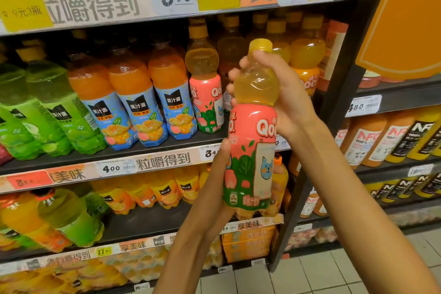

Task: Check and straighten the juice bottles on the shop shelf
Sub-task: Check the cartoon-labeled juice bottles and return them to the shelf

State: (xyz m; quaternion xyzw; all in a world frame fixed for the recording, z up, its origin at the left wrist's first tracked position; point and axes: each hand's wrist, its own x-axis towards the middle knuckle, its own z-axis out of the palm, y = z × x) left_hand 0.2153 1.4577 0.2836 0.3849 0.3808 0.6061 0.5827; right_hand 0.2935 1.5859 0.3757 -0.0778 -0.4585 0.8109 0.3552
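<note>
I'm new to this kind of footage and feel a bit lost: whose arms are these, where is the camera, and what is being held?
There is no machine here. The one picture comes from a camera worn on a person's head, looking forward and down at a shop shelf. Both arms are that person's. The right hand grips the neck and shoulder of a pink-labelled juice bottle; the left hand holds its lower part. On the shelf stand a matching pink-labelled bottle, blue-labelled orange juice bottles and green bottles.

Pale-yellow juice bottle, pink-and-green cartoon label.
</note>
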